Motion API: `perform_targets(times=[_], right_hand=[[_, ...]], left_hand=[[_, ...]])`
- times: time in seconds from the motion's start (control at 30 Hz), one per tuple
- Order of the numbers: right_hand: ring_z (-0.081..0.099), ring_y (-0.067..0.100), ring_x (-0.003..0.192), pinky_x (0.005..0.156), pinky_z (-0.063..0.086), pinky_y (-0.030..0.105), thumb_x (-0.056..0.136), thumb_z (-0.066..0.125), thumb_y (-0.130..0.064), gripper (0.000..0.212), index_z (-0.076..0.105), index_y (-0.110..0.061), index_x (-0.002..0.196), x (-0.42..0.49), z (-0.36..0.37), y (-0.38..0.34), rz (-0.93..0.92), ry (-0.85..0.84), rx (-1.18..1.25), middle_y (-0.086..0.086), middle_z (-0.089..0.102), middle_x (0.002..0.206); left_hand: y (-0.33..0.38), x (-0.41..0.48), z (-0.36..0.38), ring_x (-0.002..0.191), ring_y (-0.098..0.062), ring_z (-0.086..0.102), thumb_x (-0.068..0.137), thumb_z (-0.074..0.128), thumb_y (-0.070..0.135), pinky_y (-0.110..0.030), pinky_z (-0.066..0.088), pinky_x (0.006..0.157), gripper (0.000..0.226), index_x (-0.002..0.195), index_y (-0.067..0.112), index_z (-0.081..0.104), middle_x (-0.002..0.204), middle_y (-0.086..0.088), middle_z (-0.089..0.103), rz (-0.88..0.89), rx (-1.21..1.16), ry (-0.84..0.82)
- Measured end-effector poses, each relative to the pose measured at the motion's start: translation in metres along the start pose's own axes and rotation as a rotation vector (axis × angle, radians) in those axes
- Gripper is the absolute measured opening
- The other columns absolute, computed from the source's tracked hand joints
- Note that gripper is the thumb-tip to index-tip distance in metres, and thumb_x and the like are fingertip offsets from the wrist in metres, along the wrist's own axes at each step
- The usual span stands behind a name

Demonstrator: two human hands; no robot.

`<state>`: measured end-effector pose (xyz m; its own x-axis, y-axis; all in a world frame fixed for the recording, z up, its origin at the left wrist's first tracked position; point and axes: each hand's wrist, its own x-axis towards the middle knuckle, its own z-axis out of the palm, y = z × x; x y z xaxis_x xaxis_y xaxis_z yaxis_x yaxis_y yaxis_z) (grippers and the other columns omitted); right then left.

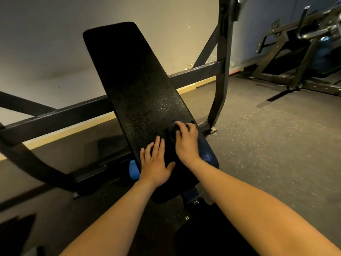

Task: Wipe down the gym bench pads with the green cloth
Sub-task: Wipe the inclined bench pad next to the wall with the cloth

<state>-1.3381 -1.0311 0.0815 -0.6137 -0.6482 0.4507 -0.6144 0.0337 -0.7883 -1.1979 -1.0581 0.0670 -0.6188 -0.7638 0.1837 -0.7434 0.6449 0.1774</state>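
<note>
Two bare forearms reach in from the near edge toward the bench pad (132, 80), a long black cushion with a pebbled, leather-like skin that rises away from the person at a slant. The left hand (155, 163) lies palm down on the near end of the bench pad, its fingers (157, 145) straight and slightly spread, the thumb out to the side. Just beside it, a little farther up the bench pad and close to its right edge, the right hand (186, 143) rests on the cloth (172, 133) with its fingers (180, 124) curled over it. The cloth is bunched into a small rounded wad pressed against the bench pad; in the dim light it looks almost black, with only a faint green tinge showing between the knuckles, and most of it is hidden under the hand. Below the left edge of the bench pad, next to the left wrist, a light blue padded roller (133, 169) sticks out. Behind the bench pad a dark metal crossbar (55, 119) runs left and right, and a dark upright post (221, 71) stands to its right. A grey speckled floor (267, 135) spreads right of the bench pad, a pale wall (55, 43) rises beyond it, and well to its far right stands another dark machine (295, 52).
</note>
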Motion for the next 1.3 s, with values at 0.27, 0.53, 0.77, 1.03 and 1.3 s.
perform_targets(times=[0.27, 0.53, 0.77, 1.03, 1.3], right_hand=[[0.031, 0.033, 0.133, 0.105, 0.041, 0.045, 0.098, 0.047, -0.013, 0.049, 0.044, -0.017, 0.146, 0.021, 0.006, 0.029, -0.19, -0.132, -0.258, 0.015, 0.038, 0.142], [0.031, 0.034, 0.127, 0.105, 0.031, 0.037, 0.093, 0.042, 0.003, 0.05, 0.049, -0.01, 0.141, -0.015, -0.015, 0.046, 0.229, 0.174, -0.121, 0.016, 0.035, 0.136], [0.014, 0.027, 0.143, 0.116, 0.026, 0.041, 0.101, 0.048, -0.034, 0.052, 0.038, -0.018, 0.15, 0.03, 0.031, -0.012, -0.186, -0.177, -0.167, 0.011, 0.025, 0.151], [0.023, 0.032, 0.14, 0.11, 0.038, 0.044, 0.103, 0.041, -0.017, 0.049, 0.034, -0.02, 0.151, -0.025, -0.024, 0.075, 0.071, -0.025, -0.238, 0.012, 0.025, 0.149], [0.023, 0.038, 0.138, 0.111, 0.03, 0.045, 0.099, 0.044, -0.009, 0.053, 0.033, -0.013, 0.15, -0.049, -0.027, 0.064, 0.308, 0.043, -0.181, 0.018, 0.021, 0.15]], left_hand=[[0.002, 0.002, 0.001, 0.15, -0.026, -0.007, 0.09, 0.054, 0.06, -0.043, -0.01, 0.122, 0.099, 0.159, 0.024, -0.007, 0.164, 0.001, -0.022, -0.053, -0.025, 0.042], [0.009, -0.001, 0.003, 0.148, -0.026, -0.013, 0.09, 0.046, 0.06, -0.046, -0.014, 0.121, 0.092, 0.158, 0.032, -0.008, 0.162, 0.0, -0.027, -0.053, 0.003, 0.034], [0.0, 0.0, 0.004, 0.149, -0.025, -0.015, 0.093, 0.044, 0.061, -0.044, -0.016, 0.12, 0.086, 0.158, 0.032, -0.003, 0.163, 0.0, -0.027, -0.03, -0.004, 0.024], [0.009, -0.001, 0.007, 0.15, -0.029, -0.017, 0.089, 0.043, 0.07, -0.046, -0.018, 0.119, 0.093, 0.157, 0.036, -0.01, 0.161, -0.006, -0.032, -0.047, 0.075, 0.013], [0.022, -0.008, 0.011, 0.149, -0.032, -0.023, 0.093, 0.044, 0.064, -0.055, -0.013, 0.119, 0.083, 0.157, 0.041, -0.005, 0.158, -0.01, -0.036, -0.057, 0.083, -0.027]])
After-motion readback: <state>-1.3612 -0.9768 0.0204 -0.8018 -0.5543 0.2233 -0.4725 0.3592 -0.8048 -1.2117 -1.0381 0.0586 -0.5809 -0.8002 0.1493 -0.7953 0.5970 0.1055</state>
